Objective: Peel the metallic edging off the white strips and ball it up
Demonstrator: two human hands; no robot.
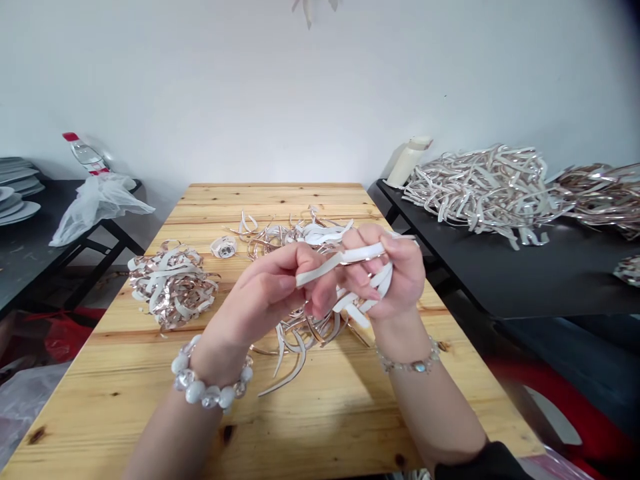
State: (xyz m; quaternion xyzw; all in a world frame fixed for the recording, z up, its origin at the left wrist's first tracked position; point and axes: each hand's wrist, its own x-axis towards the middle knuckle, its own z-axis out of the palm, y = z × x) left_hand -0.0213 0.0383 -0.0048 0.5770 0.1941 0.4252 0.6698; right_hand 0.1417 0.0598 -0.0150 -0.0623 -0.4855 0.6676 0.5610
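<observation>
Between my hands a white strip (pixel 320 271) with a shiny rose-gold side is stretched above the wooden table (pixel 320 427). My left hand (pixel 280 283) pinches its left end between thumb and fingers. Closed around its right part is my right hand (pixel 387 270), with several more white strips hanging from the palm. Beneath both hands lies a loose pile of curved white and rose-gold strips (pixel 300 333), partly hidden by them. To the left on the table sits a rounded tangle of the same strips (pixel 173 283). A white watch (pixel 223 247) lies behind it.
On the black table at right are a big heap of strips (pixel 485 190), a second heap (pixel 600 193) and a cream cylinder (pixel 409 162). The left black table holds stacked white plates (pixel 17 193), a red-capped bottle (pixel 86 155) and a white mesh cloth (pixel 97 203).
</observation>
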